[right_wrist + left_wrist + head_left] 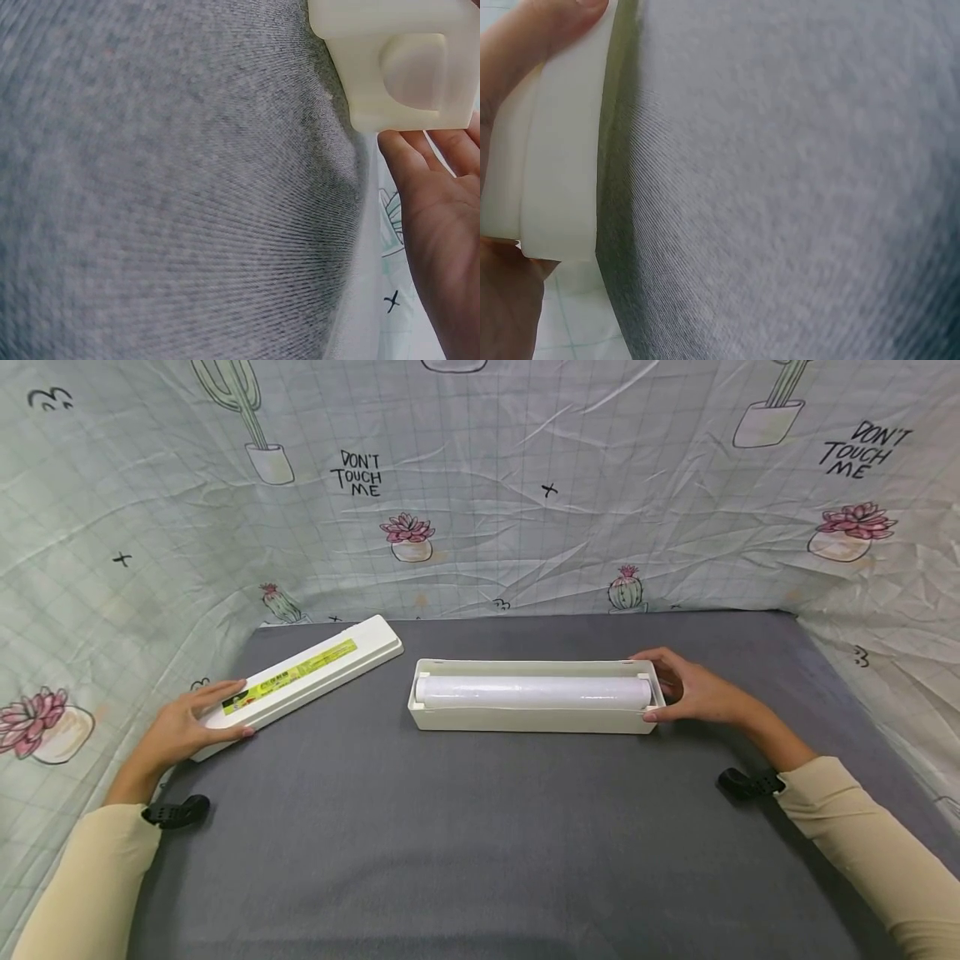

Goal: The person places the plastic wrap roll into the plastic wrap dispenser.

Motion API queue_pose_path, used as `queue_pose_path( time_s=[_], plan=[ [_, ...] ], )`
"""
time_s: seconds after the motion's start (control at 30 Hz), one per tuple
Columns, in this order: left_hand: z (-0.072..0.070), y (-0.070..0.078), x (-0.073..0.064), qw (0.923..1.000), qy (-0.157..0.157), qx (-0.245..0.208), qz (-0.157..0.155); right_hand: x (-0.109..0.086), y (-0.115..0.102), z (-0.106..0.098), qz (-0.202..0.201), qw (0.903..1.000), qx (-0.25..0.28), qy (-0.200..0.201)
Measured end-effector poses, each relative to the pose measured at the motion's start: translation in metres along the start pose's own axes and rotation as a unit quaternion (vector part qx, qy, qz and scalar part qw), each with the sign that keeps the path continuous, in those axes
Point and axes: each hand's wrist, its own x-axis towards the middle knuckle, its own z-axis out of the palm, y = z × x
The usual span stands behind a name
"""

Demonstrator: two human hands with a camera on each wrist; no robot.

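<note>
On the left, my left hand [178, 728] grips the near end of a long white lid [369, 638] with a yellow-green label, thumb on one long side and fingers on the other. The lid lies slanted, its far end pointing up and right. In the left wrist view the lid's end [562, 172] shows close to the cloth. A white plastic wrap dispenser box [525, 722] sits uncovered at centre right, with a white roll [525, 692] lying lengthwise inside. My right hand [701, 690] holds the box's right end between thumb and fingers. A rounded recess [416, 71] marks that end in the right wrist view.
Dark grey cloth [465, 835] covers the table. A pale curtain [487, 527] printed with cacti and lettering hangs behind and along both sides. Black bands with small devices [180, 812] sit on both wrists.
</note>
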Motion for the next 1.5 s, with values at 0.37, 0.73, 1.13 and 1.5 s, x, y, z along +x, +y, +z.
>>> queue_pose_path(
  time_s=[0.37, 0.73, 1.13, 1.5],
  plan=[
    [0.001, 0.004, -0.001, 0.9999, 0.012, -0.009, 0.001, 0.000, 0.000, 0.001, -0.005, 1.0000, 0.006, -0.003],
    [-0.001, 0.010, -0.002, 0.9994, 0.015, -0.009, -0.029, 0.001, -0.002, -0.001, 0.000, 1.0000, 0.004, -0.008],
    [0.001, 0.017, -0.001, 0.9989, 0.020, -0.016, -0.039, 0.000, -0.001, 0.000, 0.001, 0.9998, 0.018, -0.007],
    [0.002, 0.030, 0.005, 0.9978, 0.028, -0.016, -0.058, 0.001, 0.003, 0.000, 0.001, 0.9997, 0.021, -0.009]
  ],
)
